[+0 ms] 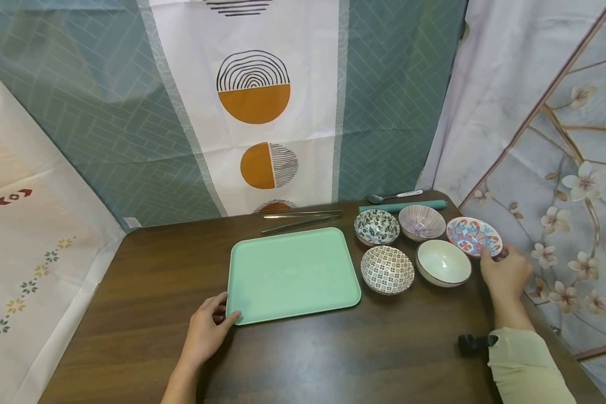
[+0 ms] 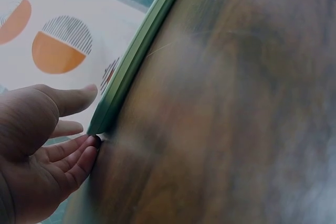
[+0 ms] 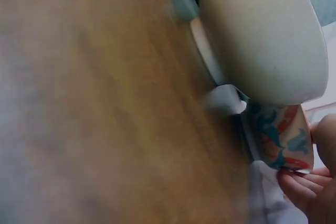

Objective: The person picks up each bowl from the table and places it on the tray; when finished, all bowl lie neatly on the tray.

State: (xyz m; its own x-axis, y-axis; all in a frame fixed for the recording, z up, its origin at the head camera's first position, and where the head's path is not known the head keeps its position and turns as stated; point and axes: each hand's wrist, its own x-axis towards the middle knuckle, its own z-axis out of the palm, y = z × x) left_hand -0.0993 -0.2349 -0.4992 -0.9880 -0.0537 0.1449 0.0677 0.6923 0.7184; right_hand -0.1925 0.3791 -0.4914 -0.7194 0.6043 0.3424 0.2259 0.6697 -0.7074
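My left hand (image 1: 204, 331) is at the near left corner of a light green rectangular tray (image 1: 293, 275). Its thumb lies over the rim, and in the left wrist view the fingertips meet the tray's corner (image 2: 107, 108) low down. At the right, my right hand (image 1: 507, 272) grips the near right side of a red, blue and white patterned bowl (image 1: 473, 237). The right wrist view shows thumb and fingers on that bowl's outer wall (image 3: 283, 137). Directly beside it stands a cream bowl (image 1: 443, 262), which partly hides the patterned one in the right wrist view.
Near the cream bowl stand a checked bowl (image 1: 387, 270), a floral bowl (image 1: 377, 227) and a purple-striped bowl (image 1: 422, 222). Behind them lie a teal stick (image 1: 404, 206) and a spoon (image 1: 395, 196). Metal chopsticks (image 1: 302, 223) lie behind the tray. Curtains border the wooden table (image 1: 333, 353).
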